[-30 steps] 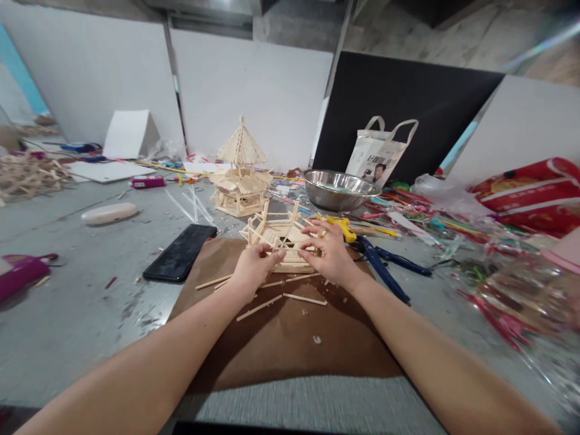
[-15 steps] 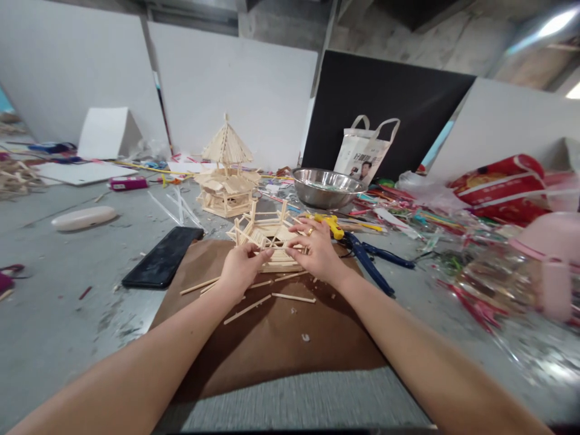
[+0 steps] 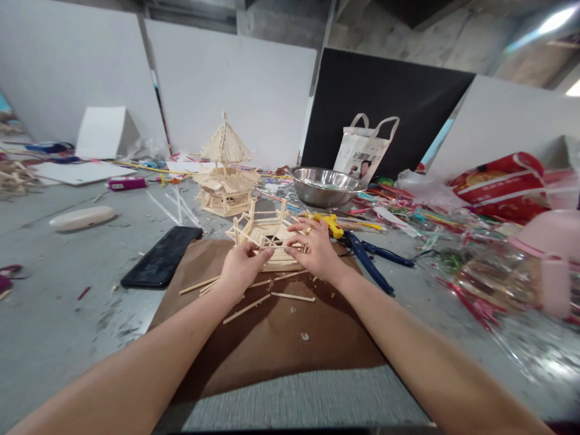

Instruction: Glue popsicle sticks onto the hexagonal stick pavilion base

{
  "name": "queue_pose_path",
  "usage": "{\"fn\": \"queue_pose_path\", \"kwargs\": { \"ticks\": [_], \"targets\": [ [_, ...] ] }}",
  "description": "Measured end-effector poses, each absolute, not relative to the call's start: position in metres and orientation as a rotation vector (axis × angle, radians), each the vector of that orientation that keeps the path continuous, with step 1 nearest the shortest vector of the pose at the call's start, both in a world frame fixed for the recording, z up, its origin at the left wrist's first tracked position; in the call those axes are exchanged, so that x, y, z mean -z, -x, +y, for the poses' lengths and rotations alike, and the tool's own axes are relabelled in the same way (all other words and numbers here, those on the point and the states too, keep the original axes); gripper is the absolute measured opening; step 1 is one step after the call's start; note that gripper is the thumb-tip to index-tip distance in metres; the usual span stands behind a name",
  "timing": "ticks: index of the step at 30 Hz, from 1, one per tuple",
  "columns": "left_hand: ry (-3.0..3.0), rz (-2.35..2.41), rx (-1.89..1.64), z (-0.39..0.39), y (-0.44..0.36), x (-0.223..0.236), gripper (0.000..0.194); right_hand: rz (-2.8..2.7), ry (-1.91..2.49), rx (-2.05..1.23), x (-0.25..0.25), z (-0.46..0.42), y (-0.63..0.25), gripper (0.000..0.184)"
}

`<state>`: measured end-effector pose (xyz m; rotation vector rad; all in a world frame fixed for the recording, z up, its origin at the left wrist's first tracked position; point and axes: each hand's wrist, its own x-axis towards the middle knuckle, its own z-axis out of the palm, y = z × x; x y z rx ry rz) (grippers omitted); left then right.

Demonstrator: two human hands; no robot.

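A small pale wooden stick (image 3: pixel 278 247) spans the gap between my two hands at the front of a stick-built frame (image 3: pixel 272 261). My left hand (image 3: pixel 241 269) pinches its left end between thumb and finger. At its right end, the thumb and forefinger of my right hand (image 3: pixel 317 249) close on it, the other fingers raised over the frame. The frame has upright posts and rails and rests on brown paper (image 3: pixel 254 356). Several loose sticks (image 3: pixel 292 297) lie in front of it. Behind stands a stick pavilion (image 3: pixel 225 175) with a pointed roof.
A black phone (image 3: pixel 162 257) lies to the left, a white oval case (image 3: pixel 82 218) beyond it. On the right are a yellow glue gun (image 3: pixel 333 223), blue-handled pliers (image 3: pixel 371 266), a steel bowl (image 3: pixel 327 188) and a pink-lidded jug (image 3: pixel 553 260). Coloured scraps cover the back right.
Both hands stay at the front of the frame, holding the stick in nearly the same place. The whole view has shifted very slightly.
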<state>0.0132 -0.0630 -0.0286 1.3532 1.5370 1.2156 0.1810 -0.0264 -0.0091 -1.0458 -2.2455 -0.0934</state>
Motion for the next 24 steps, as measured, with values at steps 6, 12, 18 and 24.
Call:
{"fn": "queue_pose_path", "kwargs": {
  "ticks": [6,12,18,24],
  "targets": [
    [-1.414,1.822,-1.423,-0.073,-0.006,0.025,0.037,-2.264,1.037,0.073,0.010,-0.024,-0.182,0.015],
    [-2.443,1.867,-1.550,-0.091,-0.005,0.011,0.010,-2.238,1.021,0.091,0.013,-0.022,-0.181,0.013],
    [-2.935,1.771,-1.195,-0.077,-0.006,0.002,0.019,-2.252,0.997,0.108,0.014,-0.022,-0.183,0.011],
    [-2.979,1.725,-0.876,-0.059,-0.003,-0.013,0.020,-2.237,1.011,0.098,0.015,-0.022,-0.182,0.012]
  ]
}}
